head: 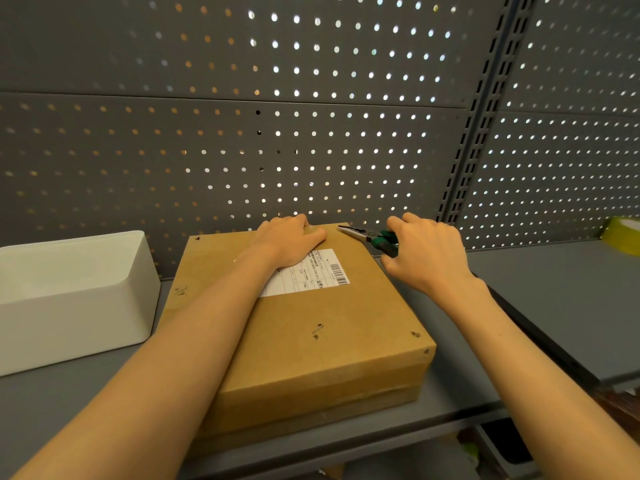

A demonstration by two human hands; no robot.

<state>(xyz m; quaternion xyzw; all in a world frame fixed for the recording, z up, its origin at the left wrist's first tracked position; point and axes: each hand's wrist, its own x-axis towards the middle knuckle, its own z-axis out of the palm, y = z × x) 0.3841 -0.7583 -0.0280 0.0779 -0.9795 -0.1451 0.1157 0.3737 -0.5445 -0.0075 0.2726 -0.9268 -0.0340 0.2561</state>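
Note:
A flat brown cardboard box [311, 327] with a white shipping label [311, 273] lies on a grey metal shelf [86, 393]. My left hand [289, 242] lies on the box's top at its far edge, with the fingers curled over that edge. My right hand [427, 252] grips the green handles of a pair of needle-nose pliers [367, 235]. The metal jaws of the pliers point left, over the box's far right corner. Whether the jaw tips touch the cardboard is not clear.
A white plastic bin [69, 296] stands to the left of the box on the shelf. A grey pegboard wall [311, 133] rises right behind. A yellowish tape roll [621, 233] sits at the far right. A second shelf section [554, 306] lies to the right.

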